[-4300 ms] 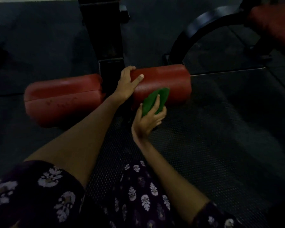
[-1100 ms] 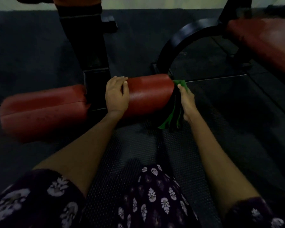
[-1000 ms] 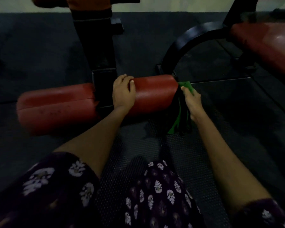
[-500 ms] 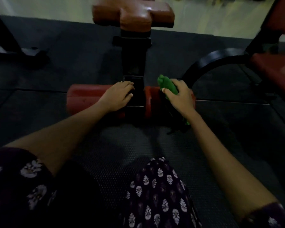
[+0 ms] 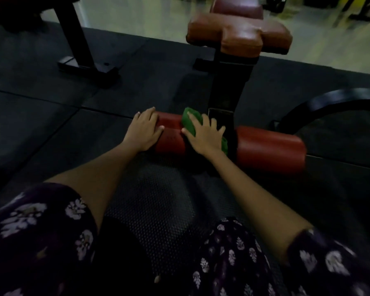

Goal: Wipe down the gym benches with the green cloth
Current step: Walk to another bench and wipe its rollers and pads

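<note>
Since half a second ago both hands have crossed to the left roller pad: the right hand, then on the right-hand roller with the green cloth bunched in its fist, now lies on the left one, and the left hand has slid further out along it.

The right hand rests palm down with its fingers spread and fairly straight, pressing the green cloth against the roller beside the black upright post. The cloth is crumpled; one lump shows beyond the fingertips and another bit peeks out under the heel of the hand, by the post. The left hand lies flat on the same roller's outer end, fingers straight and close together, holding nothing. The two hands are near each other but apart, with a strip of red roller between them.

Both rollers are cylindrical, covered in smooth red vinyl; the right roller pad sits across the post, untouched. Above the post a cross-shaped brown-red cushion shines faintly. The floor is dark rubber matting in tiles, with a dotted texture under the arms. A curved black metal bar arcs at the right. Dark floral-print fabric fills the bottom edge.
</note>
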### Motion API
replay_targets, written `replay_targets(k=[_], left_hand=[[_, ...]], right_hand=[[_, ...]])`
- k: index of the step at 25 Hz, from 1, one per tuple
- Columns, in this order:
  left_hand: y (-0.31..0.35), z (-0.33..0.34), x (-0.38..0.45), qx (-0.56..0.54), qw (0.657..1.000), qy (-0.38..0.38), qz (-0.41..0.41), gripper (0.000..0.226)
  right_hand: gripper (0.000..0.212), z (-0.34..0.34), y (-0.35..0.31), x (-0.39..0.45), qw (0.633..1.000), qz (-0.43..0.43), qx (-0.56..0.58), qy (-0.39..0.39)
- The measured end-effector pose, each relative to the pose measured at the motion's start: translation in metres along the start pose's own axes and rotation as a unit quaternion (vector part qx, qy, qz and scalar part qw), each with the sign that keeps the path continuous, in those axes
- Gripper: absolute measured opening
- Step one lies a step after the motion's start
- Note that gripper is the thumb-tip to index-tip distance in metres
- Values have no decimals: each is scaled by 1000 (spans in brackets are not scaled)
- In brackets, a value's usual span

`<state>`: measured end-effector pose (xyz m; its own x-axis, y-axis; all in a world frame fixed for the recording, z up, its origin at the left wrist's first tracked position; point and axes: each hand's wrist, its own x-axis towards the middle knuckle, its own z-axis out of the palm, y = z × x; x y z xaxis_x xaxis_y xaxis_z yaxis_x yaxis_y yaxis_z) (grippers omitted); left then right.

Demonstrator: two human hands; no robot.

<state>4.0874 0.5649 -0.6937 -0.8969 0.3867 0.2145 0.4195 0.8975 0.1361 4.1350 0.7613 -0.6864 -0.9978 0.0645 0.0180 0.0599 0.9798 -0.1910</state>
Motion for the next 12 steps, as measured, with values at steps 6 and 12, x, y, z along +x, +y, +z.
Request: replay_targets(k=[6,12], left_hand=[[-18,7,18,-11,999,-43,-12,56],[-21,21,16,-87,996,4,-9,76]], right_hand=[[55,-13,0,24,999,29,18,29],[52,-2,-19,6,994,-3,-55,91]])
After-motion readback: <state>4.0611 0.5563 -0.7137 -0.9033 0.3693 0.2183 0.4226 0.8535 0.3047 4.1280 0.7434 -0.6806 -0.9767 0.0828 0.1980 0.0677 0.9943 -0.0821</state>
